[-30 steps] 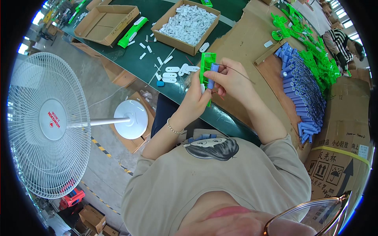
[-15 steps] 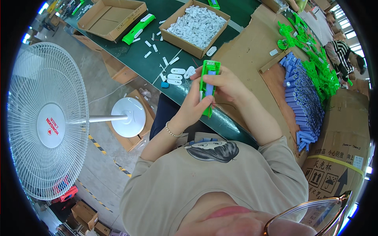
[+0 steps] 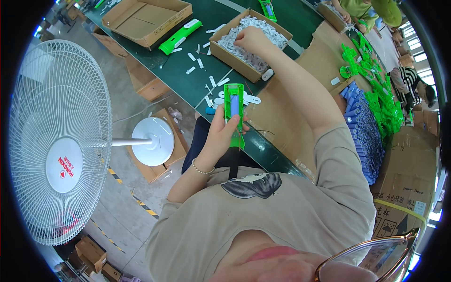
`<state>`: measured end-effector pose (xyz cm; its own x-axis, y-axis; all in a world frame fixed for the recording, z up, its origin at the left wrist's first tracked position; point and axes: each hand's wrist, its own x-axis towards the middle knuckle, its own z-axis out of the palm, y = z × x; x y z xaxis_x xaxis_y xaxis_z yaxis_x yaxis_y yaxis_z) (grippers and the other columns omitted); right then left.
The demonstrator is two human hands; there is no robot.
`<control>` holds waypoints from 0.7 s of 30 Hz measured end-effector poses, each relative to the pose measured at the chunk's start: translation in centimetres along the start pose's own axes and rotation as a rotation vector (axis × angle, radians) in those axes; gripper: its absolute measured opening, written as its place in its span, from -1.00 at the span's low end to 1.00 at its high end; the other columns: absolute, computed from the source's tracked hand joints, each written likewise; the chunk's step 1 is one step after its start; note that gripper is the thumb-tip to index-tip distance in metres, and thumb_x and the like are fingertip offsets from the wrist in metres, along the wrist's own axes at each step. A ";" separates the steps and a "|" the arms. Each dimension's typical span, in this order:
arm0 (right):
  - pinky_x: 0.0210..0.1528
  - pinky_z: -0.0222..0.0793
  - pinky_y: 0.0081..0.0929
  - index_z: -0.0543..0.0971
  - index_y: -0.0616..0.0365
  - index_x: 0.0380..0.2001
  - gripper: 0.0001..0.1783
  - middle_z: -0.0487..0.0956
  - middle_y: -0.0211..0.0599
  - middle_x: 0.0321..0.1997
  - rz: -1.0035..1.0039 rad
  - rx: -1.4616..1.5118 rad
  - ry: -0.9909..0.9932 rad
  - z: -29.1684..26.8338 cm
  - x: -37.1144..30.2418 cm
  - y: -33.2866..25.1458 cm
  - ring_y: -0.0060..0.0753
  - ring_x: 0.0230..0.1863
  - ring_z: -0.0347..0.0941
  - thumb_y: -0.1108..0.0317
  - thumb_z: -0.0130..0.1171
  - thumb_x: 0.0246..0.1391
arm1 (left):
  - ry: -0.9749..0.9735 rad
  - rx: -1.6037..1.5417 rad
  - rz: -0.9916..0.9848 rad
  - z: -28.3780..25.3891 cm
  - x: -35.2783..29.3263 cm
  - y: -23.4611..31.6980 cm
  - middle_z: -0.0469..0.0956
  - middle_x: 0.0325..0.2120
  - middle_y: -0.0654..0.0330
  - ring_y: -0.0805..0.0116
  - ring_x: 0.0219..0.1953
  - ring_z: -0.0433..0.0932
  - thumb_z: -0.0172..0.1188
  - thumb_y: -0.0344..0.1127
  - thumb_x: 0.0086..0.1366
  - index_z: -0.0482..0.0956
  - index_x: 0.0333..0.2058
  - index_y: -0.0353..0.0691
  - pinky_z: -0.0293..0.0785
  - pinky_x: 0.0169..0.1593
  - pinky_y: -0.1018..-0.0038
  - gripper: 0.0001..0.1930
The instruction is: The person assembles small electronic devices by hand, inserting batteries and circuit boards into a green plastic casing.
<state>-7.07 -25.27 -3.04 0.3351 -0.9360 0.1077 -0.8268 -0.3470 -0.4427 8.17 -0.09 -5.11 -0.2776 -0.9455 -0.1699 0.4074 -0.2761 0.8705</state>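
In my left hand is a green plastic housing, shaped like a flashlight body, held upright at the table's edge. Its open side shows a blue cylindrical battery inside, and a thin dark wire hangs out beside my fingers. My right hand reaches over the cardboard box of small white plastic parts. Its fingers are pinched together at the pile; whatever is between them is too small to make out. Just behind the housing lie white oval plates and a small blue piece.
Another green housing and a shallow cardboard box lie at the far left of the table. On the right are stacked blue batteries, green housings and a large carton. A white fan stands left. Co-workers sit beyond.
My right hand has let go of the green housing and moved away to the box of white parts. The left hand now holds the housing alone, slightly further left.
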 end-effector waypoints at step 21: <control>-0.34 0.30 -0.64 0.57 0.29 -0.16 -0.75 0.61 -0.40 -0.33 -0.023 0.778 -0.308 -7.2 -16.3 -6.2 -0.66 -0.37 0.41 0.42 0.12 0.09 | 0.155 -0.065 0.281 0.2 1.4 4.2 0.50 -0.17 0.07 0.47 -0.33 0.53 0.19 -0.53 0.09 0.19 0.01 -0.31 0.49 -0.27 0.56 -0.49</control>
<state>-10.70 -8.26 4.38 0.5498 -0.8320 -0.0734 -0.3084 -0.1206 -0.9436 9.31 -2.53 -1.59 -0.0128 -0.9999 -0.0001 0.5055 -0.0066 0.8628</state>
